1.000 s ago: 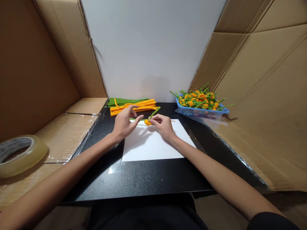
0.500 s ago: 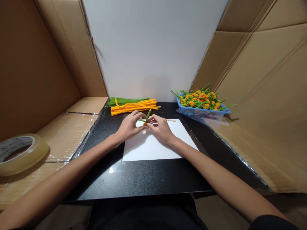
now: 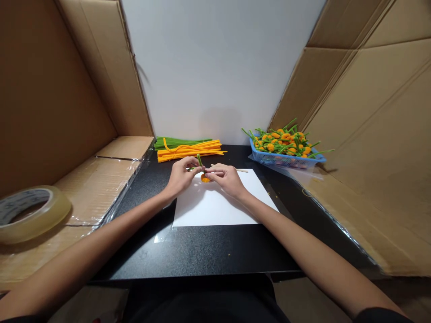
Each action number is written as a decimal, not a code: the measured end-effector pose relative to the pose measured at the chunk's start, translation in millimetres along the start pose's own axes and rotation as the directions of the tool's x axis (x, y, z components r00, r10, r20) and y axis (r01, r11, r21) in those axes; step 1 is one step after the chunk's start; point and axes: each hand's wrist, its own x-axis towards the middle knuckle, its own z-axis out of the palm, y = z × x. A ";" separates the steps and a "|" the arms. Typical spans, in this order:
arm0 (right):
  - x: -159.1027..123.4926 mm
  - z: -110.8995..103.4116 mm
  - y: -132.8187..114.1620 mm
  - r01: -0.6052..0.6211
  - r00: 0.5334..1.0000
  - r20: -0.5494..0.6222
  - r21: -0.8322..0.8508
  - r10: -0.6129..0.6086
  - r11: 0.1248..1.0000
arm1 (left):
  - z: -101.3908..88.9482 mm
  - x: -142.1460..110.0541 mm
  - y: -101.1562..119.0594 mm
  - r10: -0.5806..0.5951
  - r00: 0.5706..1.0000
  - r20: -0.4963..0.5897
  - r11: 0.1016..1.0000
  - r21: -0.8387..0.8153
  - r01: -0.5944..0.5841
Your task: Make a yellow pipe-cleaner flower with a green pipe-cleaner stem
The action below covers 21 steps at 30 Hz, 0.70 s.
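Over the far edge of a white sheet of paper (image 3: 218, 204), my two hands meet. My left hand (image 3: 182, 174) pinches a green pipe cleaner (image 3: 200, 160) whose free end sticks up between the hands. My right hand (image 3: 227, 177) is closed on the same piece, with a small orange coil (image 3: 204, 179) showing under its fingers. A thin wooden stick (image 3: 240, 170) lies on the paper just behind my right hand.
Bundles of orange pipe cleaners (image 3: 190, 150) and green pipe cleaners (image 3: 180, 141) lie at the back of the black table (image 3: 202, 251). A blue basket (image 3: 286, 158) of finished orange-and-green flowers stands back right. A tape roll (image 3: 28, 215) sits on cardboard at left. Cardboard walls flank both sides.
My left hand has closed in from open fingers to a pinch on the green pipe cleaner. The green end has swung from leaning right to pointing up and slightly left.
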 end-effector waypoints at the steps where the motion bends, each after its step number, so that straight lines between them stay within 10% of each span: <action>1: 0.3 -0.6 -0.1 -0.009 1.000 0.001 0.005 0.009 1.000 | 0.1 -0.9 1.8 -0.004 1.000 -0.002 1.000 -0.003 0.004; 15: 0.5 0.1 2.7 -0.105 0.994 -0.024 0.081 0.107 0.991 | 0.8 -6.0 6.6 0.021 0.999 0.028 0.999 0.025 -0.021; 21: 0.0 -0.9 5.5 -0.070 0.993 -0.099 -0.043 0.065 0.997 | -7.5 -3.2 9.8 0.205 0.950 0.237 0.953 0.172 -0.249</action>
